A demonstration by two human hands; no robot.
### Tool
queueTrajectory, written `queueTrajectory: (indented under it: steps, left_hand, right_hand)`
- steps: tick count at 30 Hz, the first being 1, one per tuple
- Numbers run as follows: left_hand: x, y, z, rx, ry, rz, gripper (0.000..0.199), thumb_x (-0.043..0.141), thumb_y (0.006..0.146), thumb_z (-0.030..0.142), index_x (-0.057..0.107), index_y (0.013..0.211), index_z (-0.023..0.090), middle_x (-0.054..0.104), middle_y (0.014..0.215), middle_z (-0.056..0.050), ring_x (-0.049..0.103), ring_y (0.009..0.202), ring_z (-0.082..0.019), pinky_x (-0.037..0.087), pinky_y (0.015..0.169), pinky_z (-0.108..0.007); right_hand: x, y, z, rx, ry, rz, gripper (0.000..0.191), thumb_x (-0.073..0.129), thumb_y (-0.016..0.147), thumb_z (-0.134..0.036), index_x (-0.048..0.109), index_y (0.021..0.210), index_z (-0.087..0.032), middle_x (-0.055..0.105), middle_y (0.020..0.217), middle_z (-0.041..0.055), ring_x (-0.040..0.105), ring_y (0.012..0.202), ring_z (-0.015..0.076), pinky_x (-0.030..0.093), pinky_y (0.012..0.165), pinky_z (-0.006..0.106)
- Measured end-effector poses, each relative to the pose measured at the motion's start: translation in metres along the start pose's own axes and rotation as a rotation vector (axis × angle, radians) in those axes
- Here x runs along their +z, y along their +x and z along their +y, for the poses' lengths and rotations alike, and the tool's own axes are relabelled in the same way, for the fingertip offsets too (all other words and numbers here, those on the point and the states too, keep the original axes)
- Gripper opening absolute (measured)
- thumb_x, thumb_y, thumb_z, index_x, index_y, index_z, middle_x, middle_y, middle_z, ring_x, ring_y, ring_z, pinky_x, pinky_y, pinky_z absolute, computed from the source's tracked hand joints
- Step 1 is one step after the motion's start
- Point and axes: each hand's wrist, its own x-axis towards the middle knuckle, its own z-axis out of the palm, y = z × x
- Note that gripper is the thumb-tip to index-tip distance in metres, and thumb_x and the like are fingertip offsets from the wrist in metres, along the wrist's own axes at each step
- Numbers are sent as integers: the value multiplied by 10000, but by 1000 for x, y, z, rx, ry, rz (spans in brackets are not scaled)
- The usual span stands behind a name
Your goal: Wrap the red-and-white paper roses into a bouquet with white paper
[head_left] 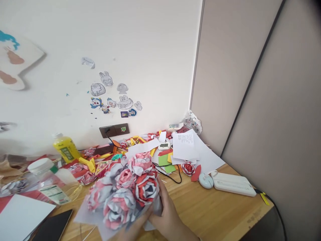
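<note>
A bouquet of pink, red and white paper roses (125,179) in pale translucent wrapping (86,217) is held up over the near part of the table. My right hand (168,214) grips it from the right, with fingers along the side of the wrapping and the thumb toward the middle. Below the flowers, my left hand (137,224) closes round the lower wrapping; it is slightly blurred and most of its fingers are hidden. The stems are out of sight.
Paper scraps cover the back of the wooden table (208,211). A yellow bottle (66,149) and a white-capped jar (47,177) stand left. A dark tablet-like slab (54,226) lies in front. At right are a mouse (206,180), a white power strip-like box (233,183) and a loose paper rose (188,168).
</note>
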Motion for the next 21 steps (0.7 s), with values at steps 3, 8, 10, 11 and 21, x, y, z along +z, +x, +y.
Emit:
queueTrajectory:
  steps: [3, 8, 10, 11, 21]
  left_hand:
    - [-5, 1, 7, -146, -54, 35, 538, 600, 634, 507, 609, 1069, 191, 626, 1176, -126, 467, 1188, -365, 349, 1009, -560]
    - [-5, 3, -12, -138, -87, -4, 521, 580, 655, 519, 581, 1092, 235, 607, 1213, -78, 437, 1224, -332, 358, 1019, -545]
    - [-3, 6, -30, -102, -76, 32, 541, 577, 626, 544, 586, 1077, 245, 604, 1219, -62, 420, 1237, -331, 338, 1035, -535]
    - [-2, 7, -39, -86, -79, 45, 554, 576, 603, 562, 596, 1060, 249, 612, 1209, -57, 430, 1227, -336, 334, 1038, -532]
    - [-3, -4, -1, -192, -19, -61, 584, 546, 645, 549, 584, 1135, 234, 576, 1251, -66, 344, 1286, -320, 210, 1090, -498]
  right_hand:
    - [3, -1, 0, 28, 74, 29, 766, 613, 689, -120, 263, 1353, -272, 518, 1270, 98, 526, 1132, 233, 452, 926, 362]
    - [4, 1, -9, -46, -123, 104, 686, 628, 625, -87, 428, 1263, -244, 538, 1201, 90, 550, 1057, 240, 474, 870, 322]
    - [2, 1, -15, -112, -181, 81, 663, 600, 624, -69, 448, 1244, -246, 520, 1208, 77, 519, 1097, 238, 451, 906, 322]
    - [1, 1, -18, -146, -216, 65, 652, 585, 633, -65, 449, 1243, -246, 507, 1221, 74, 498, 1125, 237, 434, 930, 324]
    - [-1, -3, -10, -194, -566, 28, 623, 547, 649, -103, 417, 1257, -146, 525, 1154, 135, 513, 1046, 274, 451, 874, 384]
